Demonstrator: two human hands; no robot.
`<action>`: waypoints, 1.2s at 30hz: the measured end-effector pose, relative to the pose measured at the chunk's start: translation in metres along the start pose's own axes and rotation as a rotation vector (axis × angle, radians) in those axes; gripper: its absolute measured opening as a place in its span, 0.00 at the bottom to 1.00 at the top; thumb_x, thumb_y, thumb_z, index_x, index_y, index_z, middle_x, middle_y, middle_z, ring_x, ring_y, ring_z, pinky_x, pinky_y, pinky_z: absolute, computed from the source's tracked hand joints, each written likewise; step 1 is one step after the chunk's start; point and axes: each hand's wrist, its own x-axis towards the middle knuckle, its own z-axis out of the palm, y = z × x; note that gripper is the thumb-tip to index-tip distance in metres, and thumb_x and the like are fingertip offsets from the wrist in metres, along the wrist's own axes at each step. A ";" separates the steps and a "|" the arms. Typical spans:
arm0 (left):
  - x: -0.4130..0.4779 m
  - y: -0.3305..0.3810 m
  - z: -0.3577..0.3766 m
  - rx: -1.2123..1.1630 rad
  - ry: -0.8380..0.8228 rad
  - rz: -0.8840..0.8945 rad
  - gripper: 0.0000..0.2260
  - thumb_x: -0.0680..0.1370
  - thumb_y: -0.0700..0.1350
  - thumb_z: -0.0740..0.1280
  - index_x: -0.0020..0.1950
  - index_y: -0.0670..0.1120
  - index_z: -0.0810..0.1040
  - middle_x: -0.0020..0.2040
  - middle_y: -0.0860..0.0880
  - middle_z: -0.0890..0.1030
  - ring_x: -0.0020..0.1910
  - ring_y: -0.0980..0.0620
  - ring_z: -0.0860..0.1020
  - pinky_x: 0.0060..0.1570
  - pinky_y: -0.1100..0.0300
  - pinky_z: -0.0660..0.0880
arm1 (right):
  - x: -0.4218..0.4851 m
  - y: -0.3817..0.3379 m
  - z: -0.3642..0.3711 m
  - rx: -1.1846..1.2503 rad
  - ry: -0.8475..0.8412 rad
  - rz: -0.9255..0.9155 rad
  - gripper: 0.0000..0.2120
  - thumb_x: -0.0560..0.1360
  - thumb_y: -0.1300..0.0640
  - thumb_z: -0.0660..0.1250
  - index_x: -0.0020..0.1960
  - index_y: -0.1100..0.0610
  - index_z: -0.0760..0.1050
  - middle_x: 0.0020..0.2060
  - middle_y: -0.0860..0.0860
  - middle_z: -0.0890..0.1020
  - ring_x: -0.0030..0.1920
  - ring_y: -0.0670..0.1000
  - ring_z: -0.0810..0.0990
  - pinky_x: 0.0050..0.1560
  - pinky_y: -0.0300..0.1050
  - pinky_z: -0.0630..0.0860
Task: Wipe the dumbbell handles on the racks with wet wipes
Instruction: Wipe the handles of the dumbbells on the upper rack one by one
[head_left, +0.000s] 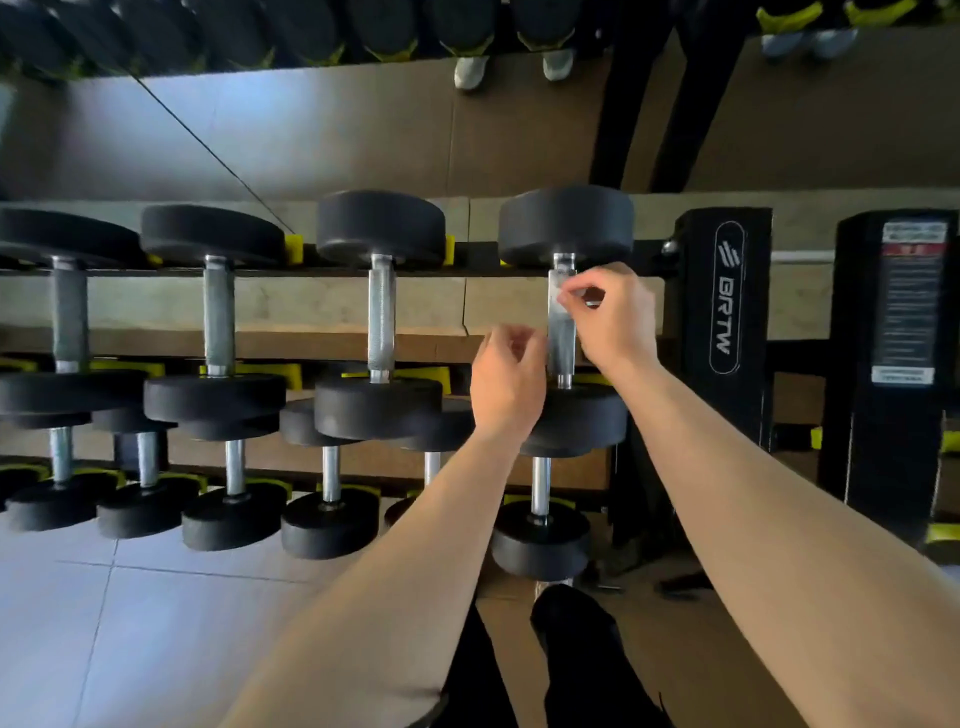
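Observation:
The rightmost dumbbell (566, 228) on the rack's top tier has a pale wet wipe (561, 332) laid flat over its steel handle. My right hand (613, 317) pinches the wipe's upper part between thumb and fingertips, just under the far weight head. My left hand (506, 379) is at the handle's left side, fingers curled, holding the wipe's lower left edge. Three other dumbbells with bare knurled handles (381, 317) lie to the left on the same tier.
A lower tier holds several smaller dumbbells (330, 483) near the floor. The black rack upright (727, 301) with a logo stands just right of my hands, and another black post (904, 312) with a label is farther right. Pale floor tiles (130, 623) lie at lower left.

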 end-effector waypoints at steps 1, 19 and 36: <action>0.001 -0.004 0.004 0.001 0.003 0.000 0.04 0.81 0.52 0.64 0.54 0.54 0.76 0.51 0.53 0.80 0.50 0.56 0.78 0.50 0.59 0.75 | 0.001 0.003 0.002 -0.009 0.000 -0.008 0.04 0.76 0.59 0.73 0.50 0.56 0.84 0.51 0.50 0.81 0.46 0.42 0.77 0.42 0.21 0.68; 0.004 -0.009 0.008 -0.080 0.052 -0.007 0.05 0.80 0.44 0.63 0.46 0.55 0.75 0.46 0.53 0.79 0.46 0.57 0.77 0.45 0.64 0.72 | -0.003 0.009 0.002 -0.092 -0.106 -0.106 0.02 0.76 0.58 0.73 0.48 0.57 0.82 0.41 0.44 0.80 0.37 0.36 0.74 0.40 0.21 0.69; 0.000 -0.001 -0.003 -0.065 -0.040 0.163 0.07 0.81 0.41 0.67 0.54 0.54 0.78 0.45 0.61 0.80 0.47 0.66 0.79 0.45 0.73 0.75 | -0.028 0.013 -0.010 -0.104 -0.344 0.042 0.03 0.77 0.60 0.72 0.49 0.54 0.83 0.43 0.45 0.80 0.40 0.38 0.76 0.38 0.27 0.68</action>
